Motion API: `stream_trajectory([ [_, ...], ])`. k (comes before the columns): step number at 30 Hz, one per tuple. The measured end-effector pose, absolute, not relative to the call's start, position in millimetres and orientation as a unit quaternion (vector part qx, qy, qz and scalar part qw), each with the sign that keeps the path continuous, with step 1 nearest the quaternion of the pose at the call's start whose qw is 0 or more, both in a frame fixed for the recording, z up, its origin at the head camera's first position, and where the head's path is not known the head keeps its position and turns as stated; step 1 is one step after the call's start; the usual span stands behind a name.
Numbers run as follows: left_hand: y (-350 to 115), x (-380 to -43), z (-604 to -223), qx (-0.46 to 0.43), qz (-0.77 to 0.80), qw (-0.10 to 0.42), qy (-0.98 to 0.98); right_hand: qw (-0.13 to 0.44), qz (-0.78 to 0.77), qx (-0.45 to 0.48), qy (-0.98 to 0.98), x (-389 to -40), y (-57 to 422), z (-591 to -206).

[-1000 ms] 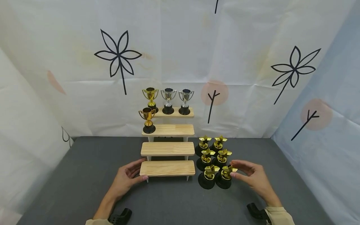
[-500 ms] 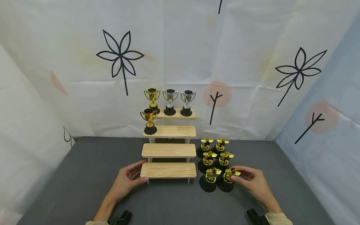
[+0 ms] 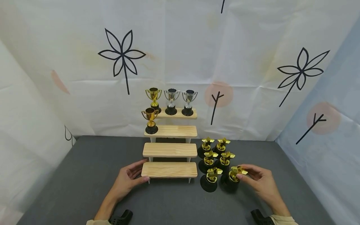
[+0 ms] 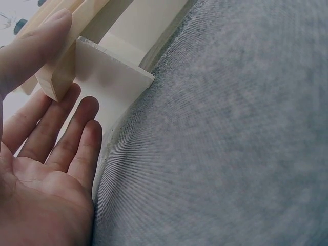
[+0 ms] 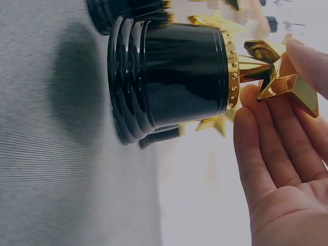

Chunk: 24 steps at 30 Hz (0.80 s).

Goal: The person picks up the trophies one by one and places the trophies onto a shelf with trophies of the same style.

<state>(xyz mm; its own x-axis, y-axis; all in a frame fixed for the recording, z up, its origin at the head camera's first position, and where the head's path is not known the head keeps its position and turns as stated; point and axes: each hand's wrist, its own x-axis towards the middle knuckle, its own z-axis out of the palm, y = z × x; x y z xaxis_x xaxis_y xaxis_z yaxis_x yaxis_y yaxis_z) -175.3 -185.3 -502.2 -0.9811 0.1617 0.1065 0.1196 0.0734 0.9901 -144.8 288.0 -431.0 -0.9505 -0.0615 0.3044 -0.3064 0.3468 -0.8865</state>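
Note:
My right hand point(image 3: 260, 183) pinches the gold star on top of a star trophy point(image 3: 231, 180) between thumb and fingers. In the right wrist view its black base point(image 5: 179, 74) is clear of the tabletop, with a shadow beside it. My left hand point(image 3: 127, 178) holds the left end of the lowest shelf of a stepped wooden display stand point(image 3: 169, 169). In the left wrist view the thumb point(image 4: 43, 43) lies on one side of the board point(image 4: 59, 77) and the fingers are on the other. Several more star trophies point(image 3: 209, 180) stand in two columns right of the stand.
A gold cup trophy point(image 3: 154, 97) and two silver cup trophies point(image 3: 171, 98) stand on the top shelf. One bronze-gold cup trophy point(image 3: 151, 118) is at the left of the second shelf. A printed white cloth point(image 3: 180, 47) hangs behind the grey tabletop point(image 3: 107, 156).
The right thumb and fingers have closed on the front right star trophy and raised it slightly, moving right, away from its neighbour. My left hand keeps its place at the stand.

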Motion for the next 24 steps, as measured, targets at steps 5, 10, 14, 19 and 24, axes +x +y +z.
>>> stream_trajectory([
  [5, -185, -176, -502, 0.096, 0.679, 0.015, 0.728, 0.132, 0.554, 0.107, -0.815, -139, 290, -416],
  [10, -185, -176, -502, 0.094, 0.68, 0.016, 0.727, 0.145, 0.539, 0.106, -0.823, -132, 287, -401],
  [14, -185, -176, -502, 0.092, 0.68, 0.018, 0.727, 0.151, 0.548, 0.121, -0.814, -130, 284, -388],
  [19, -185, -176, -502, 0.086, 0.681, 0.021, 0.727, 0.153, 0.561, 0.15, -0.8, -133, 278, -367],
  [24, -185, -176, -502, 0.082, 0.68, 0.023, 0.728, 0.144, 0.546, 0.176, -0.806, -140, 266, -346],
])
